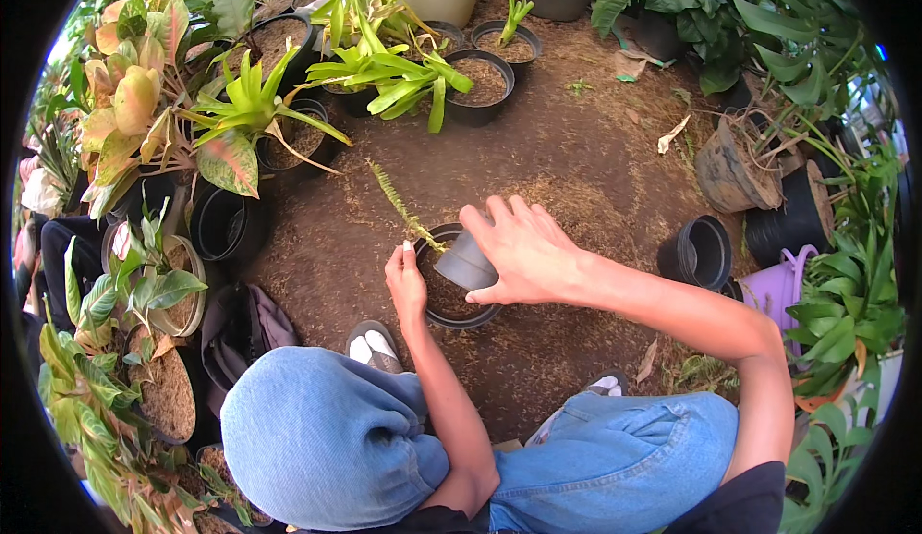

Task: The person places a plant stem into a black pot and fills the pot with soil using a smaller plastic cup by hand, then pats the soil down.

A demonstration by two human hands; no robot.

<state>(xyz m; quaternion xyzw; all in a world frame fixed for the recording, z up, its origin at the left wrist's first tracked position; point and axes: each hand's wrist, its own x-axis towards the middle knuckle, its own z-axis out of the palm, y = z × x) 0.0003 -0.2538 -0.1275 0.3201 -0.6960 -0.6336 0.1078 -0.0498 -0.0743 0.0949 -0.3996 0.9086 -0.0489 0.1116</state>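
Observation:
My right hand [522, 249] grips a small dark plastic pot [464, 260] from above, its palm hiding part of it. The small pot is tilted over a larger black plastic pot [468, 321] on the ground. Some dark soil or growing mix shows inside the larger pot. A thin green spiny-looking stem [395, 199] leans out to the upper left, its base beside the small pot; where it is rooted is hidden. My left hand [407, 278] holds the left rim of the larger pot, thumb up, close to the stem.
Potted bromeliads [248, 105] and soil-filled pots [481, 84] stand ahead. An empty black pot [229, 224] stands left; another [695, 253] stands right, near a purple container [778, 285]. A dark cloth bag [245, 325] lies by my left knee. Brown soil [338, 246] surrounds the work.

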